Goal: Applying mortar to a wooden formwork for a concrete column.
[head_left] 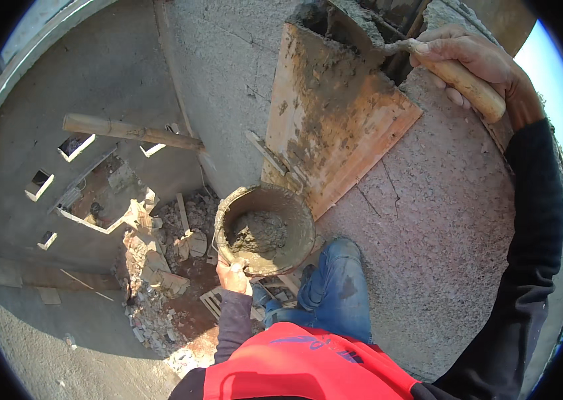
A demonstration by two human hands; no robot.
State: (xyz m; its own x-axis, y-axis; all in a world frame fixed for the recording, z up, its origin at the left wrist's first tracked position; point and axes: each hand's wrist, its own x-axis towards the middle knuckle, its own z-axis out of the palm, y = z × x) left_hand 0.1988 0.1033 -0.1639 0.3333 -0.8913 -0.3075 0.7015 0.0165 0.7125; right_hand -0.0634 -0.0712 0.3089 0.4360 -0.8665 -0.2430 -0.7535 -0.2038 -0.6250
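Observation:
My left hand point(233, 276) is closed on the near rim of a mortar-crusted bucket point(303, 230), held in front of my legs. Wet grey mortar point(258, 232) lies in its bottom. Up at the far right, my right hand point(465, 59) wraps round the wooden handle of a trowel point(458, 81). The trowel's blade reaches left into wet mortar at the top of a wooden board point(341, 113), which is smeared with mortar and lies against the rough wall. Part of the blade is hard to make out against the mortar.
A gap with dark bars point(401, 57) opens beside the trowel. A bamboo pole point(131, 130) juts from the wall at left. Far below lie rubble point(155, 273) and wooden slats point(211, 303). Rough grey wall point(441, 200) rises at my right. Small openings point(40, 183) pierce the far-left wall.

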